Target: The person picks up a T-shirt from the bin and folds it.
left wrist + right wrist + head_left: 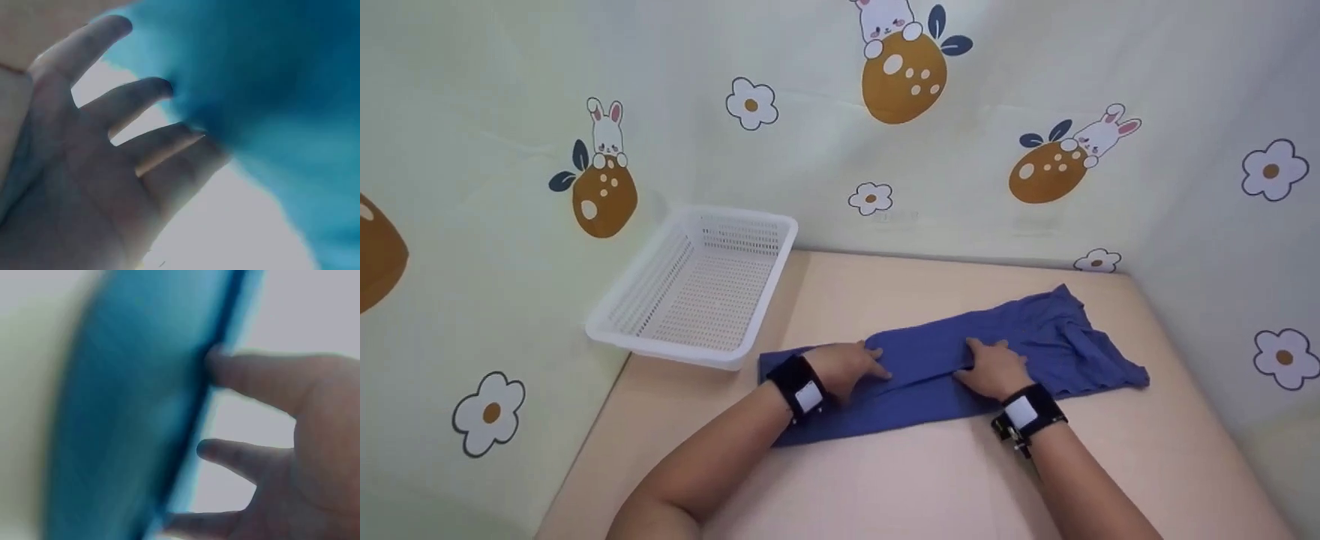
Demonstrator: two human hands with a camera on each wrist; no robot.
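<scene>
A blue garment (922, 349) lies spread across the tabletop as a long strip, with a lengthwise crease along its middle. Its right end is bunched and wrinkled; the left end lies flatter. On its left half, my left hand (844, 365) touches the cloth with fingers spread, as the left wrist view also shows, where its fingertips (163, 87) meet the blue fabric. My right hand (996, 370) is further right along the crease. In the right wrist view its fingers (242, 455) are extended apart, tips right at the garment's dark fold (208, 377).
A white perforated plastic basket (765, 300) stands at the back left of the pale table (885, 487). Curtain-like walls (810, 165) printed with rabbits and flowers enclose the table at the back and sides. Each wrist wears a black strap (795, 386).
</scene>
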